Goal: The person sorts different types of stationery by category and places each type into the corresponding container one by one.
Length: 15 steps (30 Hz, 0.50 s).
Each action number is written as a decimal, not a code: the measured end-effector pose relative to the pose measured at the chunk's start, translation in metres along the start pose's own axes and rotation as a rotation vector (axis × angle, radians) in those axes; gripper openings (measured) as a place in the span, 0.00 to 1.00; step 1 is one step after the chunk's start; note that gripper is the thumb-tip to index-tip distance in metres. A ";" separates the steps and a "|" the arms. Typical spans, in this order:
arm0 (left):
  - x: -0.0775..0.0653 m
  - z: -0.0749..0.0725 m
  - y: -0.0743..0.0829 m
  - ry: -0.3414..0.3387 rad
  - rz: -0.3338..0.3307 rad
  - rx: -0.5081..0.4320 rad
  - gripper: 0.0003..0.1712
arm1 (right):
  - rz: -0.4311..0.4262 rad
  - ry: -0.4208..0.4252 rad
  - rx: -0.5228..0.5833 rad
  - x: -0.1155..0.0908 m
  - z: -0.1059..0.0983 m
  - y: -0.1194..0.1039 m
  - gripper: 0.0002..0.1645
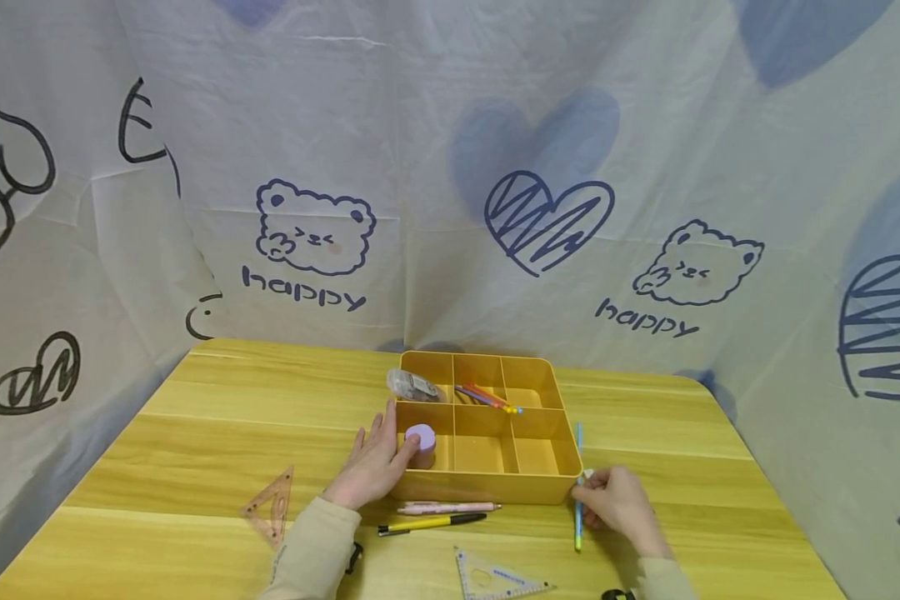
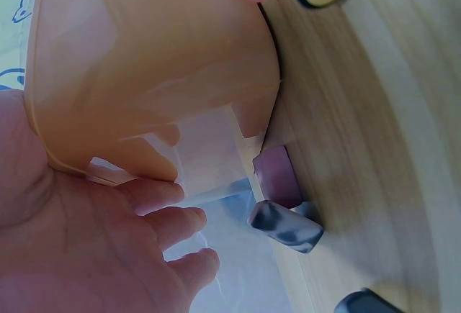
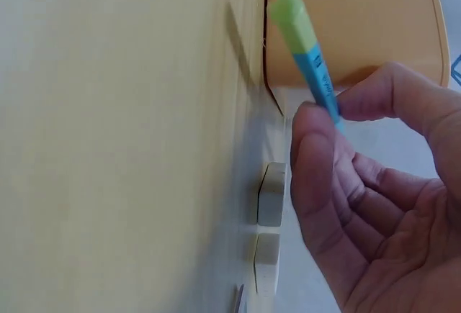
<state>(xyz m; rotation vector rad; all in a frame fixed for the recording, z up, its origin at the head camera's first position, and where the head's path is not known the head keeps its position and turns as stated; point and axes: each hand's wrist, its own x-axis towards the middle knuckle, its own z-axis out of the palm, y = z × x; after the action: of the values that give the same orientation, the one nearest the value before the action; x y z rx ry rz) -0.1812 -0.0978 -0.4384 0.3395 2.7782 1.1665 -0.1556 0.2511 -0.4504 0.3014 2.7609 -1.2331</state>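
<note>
The left hand shows its back to the head view, with fingers pointing forward, away from the forearm. Its thumb is set apart from them, angled out to the right. In the left wrist view the palm is seen, and three fingers are slightly bent, with gaps between their tips. The right hand is turned inward, toward the left one but well apart from it. Its thumb and index finger pinch together; the other fingers curl behind them. Pale sleeves cover both forearms.
</note>
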 end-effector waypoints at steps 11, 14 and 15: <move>0.000 0.000 0.000 0.001 -0.001 0.008 0.44 | -0.035 0.027 0.152 0.003 -0.003 0.006 0.11; 0.001 0.000 -0.001 0.001 -0.001 0.011 0.44 | -0.039 0.043 0.217 0.004 -0.004 0.006 0.12; 0.001 0.000 -0.001 0.001 -0.001 0.010 0.44 | -0.040 0.046 0.241 0.004 -0.005 0.007 0.12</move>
<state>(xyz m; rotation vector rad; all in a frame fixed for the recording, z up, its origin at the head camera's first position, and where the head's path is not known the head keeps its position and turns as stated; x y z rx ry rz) -0.1822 -0.0979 -0.4394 0.3391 2.7852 1.1535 -0.1579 0.2594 -0.4528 0.2993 2.6679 -1.5923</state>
